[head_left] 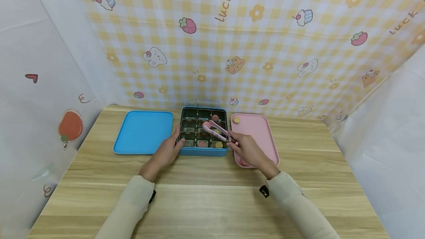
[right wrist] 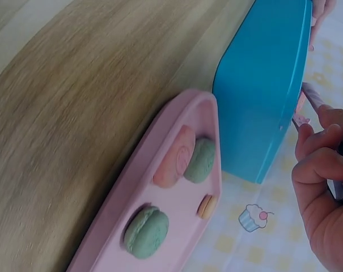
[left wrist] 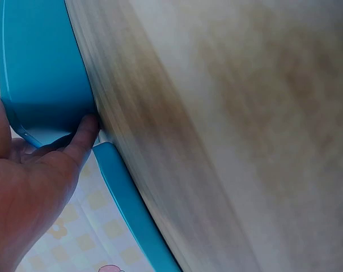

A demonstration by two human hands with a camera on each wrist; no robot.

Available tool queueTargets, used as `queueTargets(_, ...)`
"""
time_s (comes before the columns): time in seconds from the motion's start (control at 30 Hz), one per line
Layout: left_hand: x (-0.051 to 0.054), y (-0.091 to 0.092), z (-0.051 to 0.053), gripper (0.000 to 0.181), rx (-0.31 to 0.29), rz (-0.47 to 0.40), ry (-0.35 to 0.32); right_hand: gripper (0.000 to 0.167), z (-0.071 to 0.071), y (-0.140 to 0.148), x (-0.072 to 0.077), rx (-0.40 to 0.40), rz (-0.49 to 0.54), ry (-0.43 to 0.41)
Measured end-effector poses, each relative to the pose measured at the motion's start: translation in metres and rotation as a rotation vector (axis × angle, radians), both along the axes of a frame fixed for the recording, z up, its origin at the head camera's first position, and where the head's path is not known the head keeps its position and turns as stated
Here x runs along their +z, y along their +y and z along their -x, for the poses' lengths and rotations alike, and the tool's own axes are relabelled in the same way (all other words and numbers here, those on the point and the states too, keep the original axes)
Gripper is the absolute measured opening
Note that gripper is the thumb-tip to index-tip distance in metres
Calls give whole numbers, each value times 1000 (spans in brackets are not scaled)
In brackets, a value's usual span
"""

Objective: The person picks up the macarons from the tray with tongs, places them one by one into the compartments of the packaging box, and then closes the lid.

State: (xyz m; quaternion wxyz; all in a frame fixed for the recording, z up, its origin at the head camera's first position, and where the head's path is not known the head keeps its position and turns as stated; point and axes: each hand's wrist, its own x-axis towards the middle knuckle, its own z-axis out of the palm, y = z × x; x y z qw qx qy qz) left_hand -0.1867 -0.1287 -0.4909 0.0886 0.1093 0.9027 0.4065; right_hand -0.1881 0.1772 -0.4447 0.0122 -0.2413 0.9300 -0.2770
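A blue box [head_left: 203,152] holds a dark, clear-walled divider with several compartments. At its left side, my left hand [head_left: 168,150] holds the box, thumb at the rim and fingers along the outer wall. My right hand [head_left: 246,149] grips pink tongs [head_left: 223,138] over the box. Between their tips is a pink macaron [head_left: 206,124], above the middle compartments. A darker pink macaron [head_left: 215,118] sits in the back right compartment. In the front row lie a pink macaron [head_left: 201,144] and a yellow macaron [head_left: 218,144]. Another yellow one shows partly beneath the tongs.
Right of the box stands a pink tray [head_left: 262,135], with a small yellow macaron [head_left: 236,120] at its back corner. The right wrist view shows green macarons [right wrist: 147,232] and a pink macaron [right wrist: 175,157] on it. A blue lid [head_left: 144,132] lies left of the box.
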Motion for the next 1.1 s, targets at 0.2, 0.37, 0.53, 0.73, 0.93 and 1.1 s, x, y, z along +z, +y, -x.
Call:
queueTargets(0.2, 0, 0, 0, 67, 1, 4, -2, 47, 0, -4, -3, -6, -6, -21)
queueTargets(0.37, 1, 0, 1, 67, 3, 4, -4, 45, 2, -6, -5, -9, -25, -28)
queueTargets(0.53, 1, 0, 0, 67, 3, 0, -11, 44, 2, -8, -4, -17, -35, -28)
queueTargets(0.73, 0, 0, 0, 67, 5, 1, -9, 45, 1, -8, -3, -25, -52, -38)
queueTargets(0.93, 0, 0, 0, 67, 4, 2, -5, 46, 1, -8, -3, -22, -53, -39)
queueTargets(1.1, 0, 0, 0, 67, 1, 1, -3, 46, 1, -8, -3, -22, -49, -40)
